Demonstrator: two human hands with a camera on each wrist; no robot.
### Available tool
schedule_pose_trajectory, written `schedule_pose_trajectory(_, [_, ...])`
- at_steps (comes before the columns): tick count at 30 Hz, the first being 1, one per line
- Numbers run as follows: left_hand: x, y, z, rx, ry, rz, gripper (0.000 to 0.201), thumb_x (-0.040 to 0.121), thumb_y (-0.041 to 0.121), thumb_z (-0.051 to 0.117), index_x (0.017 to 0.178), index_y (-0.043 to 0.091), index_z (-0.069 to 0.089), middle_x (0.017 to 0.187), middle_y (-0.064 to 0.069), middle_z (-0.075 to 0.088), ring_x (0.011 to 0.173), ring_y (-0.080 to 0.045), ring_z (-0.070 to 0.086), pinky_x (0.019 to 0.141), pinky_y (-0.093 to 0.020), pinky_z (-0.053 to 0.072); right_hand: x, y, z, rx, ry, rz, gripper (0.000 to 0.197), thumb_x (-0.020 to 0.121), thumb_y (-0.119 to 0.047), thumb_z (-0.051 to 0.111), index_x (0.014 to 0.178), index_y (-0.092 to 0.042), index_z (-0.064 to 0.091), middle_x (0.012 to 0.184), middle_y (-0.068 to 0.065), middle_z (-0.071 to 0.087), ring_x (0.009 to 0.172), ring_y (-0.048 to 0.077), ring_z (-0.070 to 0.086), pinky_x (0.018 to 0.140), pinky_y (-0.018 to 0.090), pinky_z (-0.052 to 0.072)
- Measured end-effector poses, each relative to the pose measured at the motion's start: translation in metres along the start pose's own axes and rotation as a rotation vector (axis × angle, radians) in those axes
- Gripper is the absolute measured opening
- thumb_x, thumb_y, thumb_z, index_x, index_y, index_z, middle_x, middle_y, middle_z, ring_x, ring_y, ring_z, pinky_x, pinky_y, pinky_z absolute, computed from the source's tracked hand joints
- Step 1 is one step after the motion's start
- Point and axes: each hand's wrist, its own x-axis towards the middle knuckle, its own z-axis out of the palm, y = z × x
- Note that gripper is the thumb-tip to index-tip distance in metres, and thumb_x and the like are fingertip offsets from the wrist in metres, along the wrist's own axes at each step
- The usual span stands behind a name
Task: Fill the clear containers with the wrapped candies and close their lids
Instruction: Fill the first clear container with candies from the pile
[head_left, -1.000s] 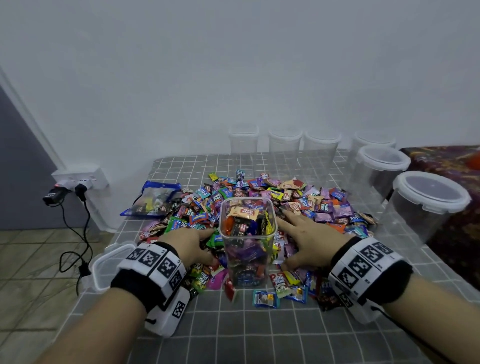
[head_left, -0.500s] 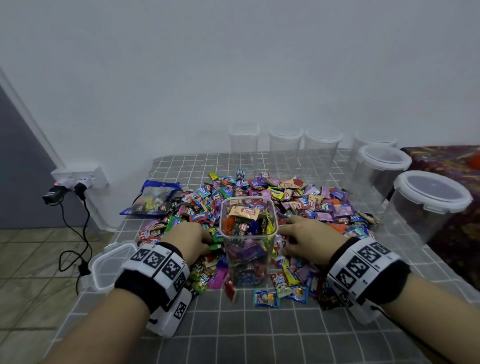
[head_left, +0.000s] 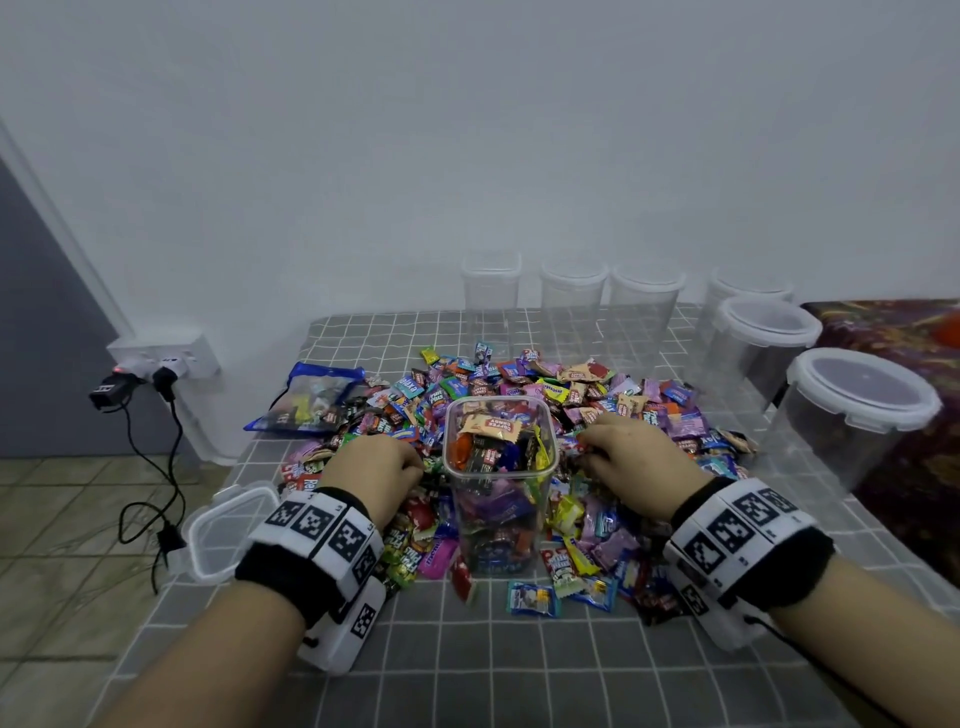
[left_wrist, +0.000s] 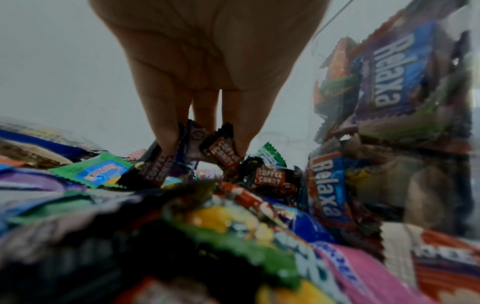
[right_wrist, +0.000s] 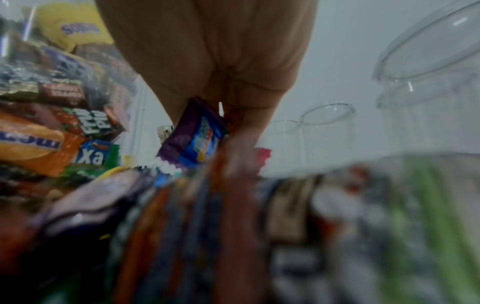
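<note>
My left hand (head_left: 375, 470) is down in the candy pile (head_left: 613, 410) just left of the open container (head_left: 500, 486), its fingers (left_wrist: 166, 131) curled and pinching a few wrapped sweets, among them a coffee candy (left_wrist: 223, 153) in a dark red wrapper. My right hand (head_left: 636, 460) sits on the pile just right of the same container, fingers closed round a purple and blue wrapped candy (right_wrist: 193, 133); the rest of that wrist view is too blurred to read. The container stands upright between my hands, lid off, already packed with sweets almost to its rim. Its clear lid (head_left: 228, 525) lies flat at the near left corner of the grey checked table (head_left: 519, 670). The pile spreads out behind and to both sides of the container, with a few stray pieces on the near side. A blue candy bag (head_left: 311, 397) lies at the far left of the pile. Along the far edge stands a row of lidded containers (head_left: 571, 306), and more (head_left: 852, 415) run down the right side, all with lids on. A wall socket (head_left: 166, 358) with plugs and a black cable is off to the left, beside the table.
</note>
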Motion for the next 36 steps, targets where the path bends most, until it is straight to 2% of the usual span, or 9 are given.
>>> schedule_pose_trajectory(4, [0.000, -0.001, 0.001, -0.040, 0.067, 0.004, 0.022, 0.095, 0.029, 0.052, 0.099, 0.022, 0.073, 0.091, 0.004, 0.070, 0.073, -0.011, 0.053, 0.065, -0.022, 0.040, -0.003, 0.007, -0.006, 0.050, 0.092, 0.024, 0.015, 0.095, -0.018, 0.049, 0.095, -0.008, 0.060, 0.088, -0.002, 0.044, 0.090, 0.020, 0.049, 0.070, 0.026, 0.029])
schedule_pose_trajectory(10, [-0.004, 0.001, -0.001, -0.083, 0.164, 0.018, 0.024, 0.096, 0.030, 0.050, 0.105, 0.023, 0.071, 0.102, 0.004, 0.067, 0.091, -0.015, 0.060, 0.074, -0.026, 0.044, -0.005, 0.008, -0.023, 0.184, 0.282, 0.010, 0.017, 0.093, -0.017, 0.056, 0.088, -0.002, 0.062, 0.083, 0.003, 0.052, 0.081, 0.022, 0.050, 0.068, 0.031, 0.030])
schedule_pose_trajectory(13, [-0.004, 0.002, -0.002, -0.089, 0.185, 0.028, 0.024, 0.096, 0.031, 0.049, 0.106, 0.024, 0.070, 0.105, 0.006, 0.066, 0.093, -0.014, 0.059, 0.075, -0.026, 0.044, -0.005, -0.003, -0.042, 0.246, 0.400, -0.042, 0.015, 0.091, -0.015, 0.059, 0.089, -0.002, 0.066, 0.083, 0.005, 0.056, 0.078, 0.018, 0.046, 0.064, 0.026, 0.027])
schedule_pose_trajectory(16, [-0.004, 0.003, -0.001, -0.072, 0.197, 0.035, 0.025, 0.097, 0.032, 0.047, 0.107, 0.025, 0.069, 0.105, 0.007, 0.065, 0.094, -0.013, 0.058, 0.074, -0.026, 0.042, -0.006, -0.023, -0.061, 0.310, 0.471, -0.111, 0.014, 0.090, -0.017, 0.060, 0.091, -0.005, 0.068, 0.083, 0.002, 0.057, 0.078, 0.016, 0.048, 0.065, 0.011, 0.032])
schedule_pose_trajectory(18, [-0.004, 0.002, 0.000, -0.081, 0.208, 0.034, 0.025, 0.097, 0.032, 0.047, 0.107, 0.025, 0.069, 0.106, 0.007, 0.065, 0.095, -0.013, 0.057, 0.074, -0.025, 0.041, -0.006, -0.038, -0.068, 0.345, 0.463, -0.164, 0.016, 0.091, -0.019, 0.060, 0.093, -0.006, 0.068, 0.084, 0.002, 0.059, 0.080, 0.017, 0.051, 0.068, 0.010, 0.033])
schedule_pose_trajectory(24, [-0.003, 0.001, 0.001, -0.119, 0.212, 0.032, 0.024, 0.096, 0.031, 0.048, 0.106, 0.025, 0.069, 0.107, 0.007, 0.064, 0.096, -0.013, 0.057, 0.077, -0.026, 0.043, -0.006, -0.073, -0.059, 0.324, 0.338, -0.353, 0.015, 0.090, -0.017, 0.060, 0.096, -0.005, 0.068, 0.096, 0.006, 0.063, 0.089, 0.021, 0.057, 0.079, 0.033, 0.042])
schedule_pose_trajectory(28, [-0.003, -0.001, 0.001, -0.137, 0.219, 0.027, 0.024, 0.096, 0.029, 0.048, 0.105, 0.023, 0.070, 0.107, 0.005, 0.064, 0.096, -0.015, 0.058, 0.079, -0.027, 0.044, -0.007, -0.077, -0.052, 0.259, 0.316, -0.373, 0.015, 0.089, -0.016, 0.059, 0.096, -0.005, 0.068, 0.099, 0.007, 0.062, 0.092, 0.023, 0.057, 0.080, 0.036, 0.044])
schedule_pose_trajectory(32, [-0.004, 0.002, 0.000, -0.126, 0.231, 0.039, 0.026, 0.097, 0.029, 0.047, 0.101, 0.018, 0.070, 0.102, 0.003, 0.063, 0.085, -0.013, 0.053, 0.071, -0.024, 0.038, -0.010, -0.078, -0.050, 0.257, 0.282, -0.339, 0.017, 0.088, -0.015, 0.059, 0.102, -0.009, 0.068, 0.111, 0.003, 0.061, 0.101, 0.019, 0.056, 0.088, 0.031, 0.043])
schedule_pose_trajectory(36, [-0.004, 0.003, 0.001, -0.156, 0.236, 0.041, 0.024, 0.096, 0.030, 0.051, 0.104, 0.018, 0.070, 0.104, 0.003, 0.064, 0.088, -0.013, 0.054, 0.074, -0.024, 0.040, -0.015, -0.074, -0.049, 0.300, 0.276, -0.307, 0.023, 0.088, -0.013, 0.059, 0.109, -0.011, 0.067, 0.123, -0.003, 0.055, 0.111, 0.011, 0.049, 0.089, 0.011, 0.031])
